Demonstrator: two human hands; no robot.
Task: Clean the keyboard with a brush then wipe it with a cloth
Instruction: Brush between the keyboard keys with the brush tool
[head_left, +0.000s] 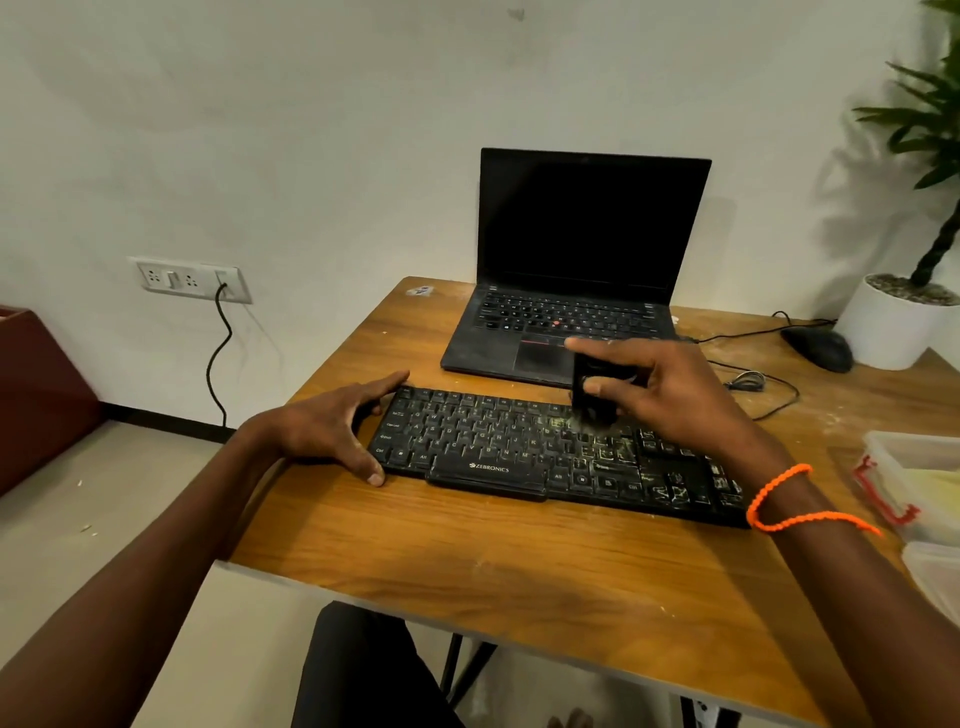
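Brushing the dusty keyboard (545, 457)
Right hand (660, 384) grips a black brush (592, 395) on the keys; left hand (332, 426), fingers spread, steadies the keyboard's end.

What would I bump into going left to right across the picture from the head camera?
wall socket → left hand → keyboard → right hand holding the brush → mouse → plant pot

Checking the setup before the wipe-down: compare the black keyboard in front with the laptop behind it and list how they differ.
The keyboard lies flat as a single slab; the laptop stands open with its dark screen upright. The keyboard's right half carries pale dust and streaks; the laptop's keys look cleaner. The left hand steadies the keyboard and the right hand holds a brush over it; nothing touches the laptop. Both are black and sit on the wooden table.
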